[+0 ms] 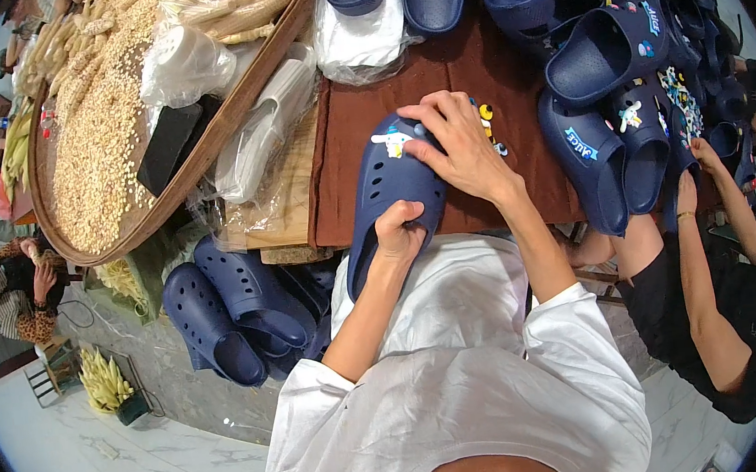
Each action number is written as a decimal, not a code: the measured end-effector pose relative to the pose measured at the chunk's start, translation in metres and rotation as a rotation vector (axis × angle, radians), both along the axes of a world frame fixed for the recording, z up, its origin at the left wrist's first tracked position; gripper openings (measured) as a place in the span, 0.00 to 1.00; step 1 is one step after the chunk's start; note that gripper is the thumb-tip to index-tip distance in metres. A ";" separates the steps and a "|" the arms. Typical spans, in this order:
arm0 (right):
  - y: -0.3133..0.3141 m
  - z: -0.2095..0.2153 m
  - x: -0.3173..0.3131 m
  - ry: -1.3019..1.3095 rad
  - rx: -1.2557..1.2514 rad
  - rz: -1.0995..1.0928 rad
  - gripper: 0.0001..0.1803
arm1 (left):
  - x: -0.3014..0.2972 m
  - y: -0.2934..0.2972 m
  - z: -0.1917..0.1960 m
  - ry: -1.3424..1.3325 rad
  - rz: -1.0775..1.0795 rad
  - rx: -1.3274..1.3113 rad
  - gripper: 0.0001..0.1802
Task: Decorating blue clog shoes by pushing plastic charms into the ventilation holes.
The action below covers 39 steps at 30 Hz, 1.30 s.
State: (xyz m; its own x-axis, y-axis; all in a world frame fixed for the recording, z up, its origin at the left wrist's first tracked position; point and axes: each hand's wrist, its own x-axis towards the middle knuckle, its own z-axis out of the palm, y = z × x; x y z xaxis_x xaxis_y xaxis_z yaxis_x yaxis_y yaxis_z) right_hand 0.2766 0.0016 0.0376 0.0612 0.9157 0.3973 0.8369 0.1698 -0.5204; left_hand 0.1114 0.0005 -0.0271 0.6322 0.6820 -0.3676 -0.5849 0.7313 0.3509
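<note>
A navy foam clog (383, 194) with vent holes lies at the near edge of a brown cloth (480, 69). My left hand (399, 230) grips the clog's heel side. My right hand (453, 143) rests on its toe, fingers pressing near a small white cartoon charm (393, 140) fixed to the upper. A few more small colourful charms (488, 125) lie on the cloth just beyond my right hand.
Many navy clogs (603, 51) crowd the right and far side of the cloth. A second person's arms (704, 229) reach in at right. A big woven tray of corn kernels (96, 137) sits at left, with more clogs (234, 311) below the table. Another person (11, 293) sits at far left.
</note>
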 end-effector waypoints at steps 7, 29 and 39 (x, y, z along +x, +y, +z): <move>0.010 -0.008 -0.006 -0.074 0.005 0.028 0.22 | 0.004 -0.002 0.019 0.020 0.053 -0.082 0.19; -0.031 -0.040 0.022 0.410 0.110 -0.473 0.13 | -0.001 0.001 0.016 0.096 -0.023 -0.021 0.20; -0.016 -0.015 0.009 0.175 0.068 -0.322 0.11 | -0.013 -0.002 0.023 0.130 0.045 -0.041 0.11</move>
